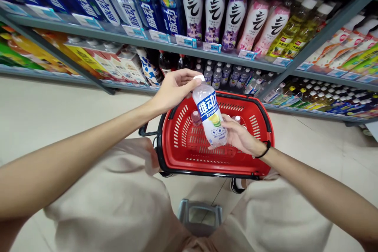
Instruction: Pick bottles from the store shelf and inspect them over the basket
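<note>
A clear drink bottle (210, 114) with a white cap and a blue and white label is held tilted between my hands, above a red shopping basket (174, 153). My left hand (180, 86) grips the bottle at its cap, thumb and fingers closed round the top. Lower down, my right hand (239, 136) is wrapped round the bottle's side near its base; a black band circles that wrist. Inside the basket, partly hidden behind the held bottle and my right hand, are other bottles, one of them a small bottle (195, 118) with a pale cap.
Shelves (141, 39) of drinks run across the front, with price tags along their edges. Similar small bottles (217, 76) stand on the low shelf just behind the basket. A grey stool (201, 212) is between my legs on the tiled floor (310, 138).
</note>
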Demonstrator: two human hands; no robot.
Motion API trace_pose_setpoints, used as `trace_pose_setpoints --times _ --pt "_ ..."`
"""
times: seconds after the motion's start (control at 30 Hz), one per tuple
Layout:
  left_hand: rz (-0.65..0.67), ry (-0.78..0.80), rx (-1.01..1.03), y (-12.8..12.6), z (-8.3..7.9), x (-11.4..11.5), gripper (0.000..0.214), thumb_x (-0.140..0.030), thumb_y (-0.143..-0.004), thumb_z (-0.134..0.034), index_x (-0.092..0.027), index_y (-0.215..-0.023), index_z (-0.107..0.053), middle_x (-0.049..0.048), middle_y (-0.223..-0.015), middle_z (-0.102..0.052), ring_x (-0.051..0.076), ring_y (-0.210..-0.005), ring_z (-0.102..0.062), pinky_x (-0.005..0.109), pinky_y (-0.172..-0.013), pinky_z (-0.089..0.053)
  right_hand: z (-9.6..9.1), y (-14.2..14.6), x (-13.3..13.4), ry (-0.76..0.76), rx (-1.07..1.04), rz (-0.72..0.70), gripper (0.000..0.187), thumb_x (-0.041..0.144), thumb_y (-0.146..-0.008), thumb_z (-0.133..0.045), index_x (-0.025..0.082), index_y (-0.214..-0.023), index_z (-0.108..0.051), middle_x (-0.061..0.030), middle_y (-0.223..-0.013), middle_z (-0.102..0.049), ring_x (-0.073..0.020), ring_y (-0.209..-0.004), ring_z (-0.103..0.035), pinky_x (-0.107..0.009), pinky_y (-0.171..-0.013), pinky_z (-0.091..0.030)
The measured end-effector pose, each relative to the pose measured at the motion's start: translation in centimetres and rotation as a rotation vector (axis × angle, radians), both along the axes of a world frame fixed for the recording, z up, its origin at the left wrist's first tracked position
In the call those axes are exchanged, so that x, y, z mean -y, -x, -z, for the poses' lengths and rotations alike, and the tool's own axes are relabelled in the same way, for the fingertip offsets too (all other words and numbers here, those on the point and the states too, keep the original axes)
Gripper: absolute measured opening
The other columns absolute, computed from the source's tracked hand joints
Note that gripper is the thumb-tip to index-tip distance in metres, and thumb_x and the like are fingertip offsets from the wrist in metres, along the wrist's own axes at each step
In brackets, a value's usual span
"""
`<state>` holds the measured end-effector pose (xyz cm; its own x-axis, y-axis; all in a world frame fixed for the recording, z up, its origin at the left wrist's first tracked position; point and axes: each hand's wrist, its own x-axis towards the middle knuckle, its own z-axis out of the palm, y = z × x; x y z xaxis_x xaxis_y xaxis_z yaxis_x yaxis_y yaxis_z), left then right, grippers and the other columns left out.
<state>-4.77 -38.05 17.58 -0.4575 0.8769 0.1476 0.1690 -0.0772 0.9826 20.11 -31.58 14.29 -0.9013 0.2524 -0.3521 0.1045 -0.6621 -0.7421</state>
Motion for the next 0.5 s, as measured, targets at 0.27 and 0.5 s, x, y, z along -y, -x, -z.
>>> trace_pose_setpoints --times 0.27,0.5 --pt "0.081 0.015 -0.040 -1.0 -0.5 -0.2 0.027 -0.034 -0.090 -0.079 -0.015 -0.108 -0.076 0.0100 -0.108 -0.079 0.019 -0.100 -0.073 0.030 -0.089 -0.061 0.9 -0.5 -0.6 -0.144 0.088 0.045 0.042 0.046 -0.089 -0.076 0.019 -0.116 -0.060 -0.0117 -0.127 -0.070 -0.0272 -0.109 -0.070 -0.045 -0.079 -0.071" --pt "0.072 0.013 -0.037 -1.2 -0.3 -0.2 0.031 -0.041 -0.088 -0.081 -0.016 -0.104 -0.077 0.0099 -0.104 -0.079 0.020 -0.094 -0.072 0.029 -0.083 -0.060 0.6 -0.5 -0.5 -0.074 0.082 -0.003 0.049 0.053 -0.105 -0.038 0.018 -0.131 -0.060 -0.0122 -0.105 -0.074 -0.0241 -0.085 -0.071 -0.042 -0.066 -0.069"
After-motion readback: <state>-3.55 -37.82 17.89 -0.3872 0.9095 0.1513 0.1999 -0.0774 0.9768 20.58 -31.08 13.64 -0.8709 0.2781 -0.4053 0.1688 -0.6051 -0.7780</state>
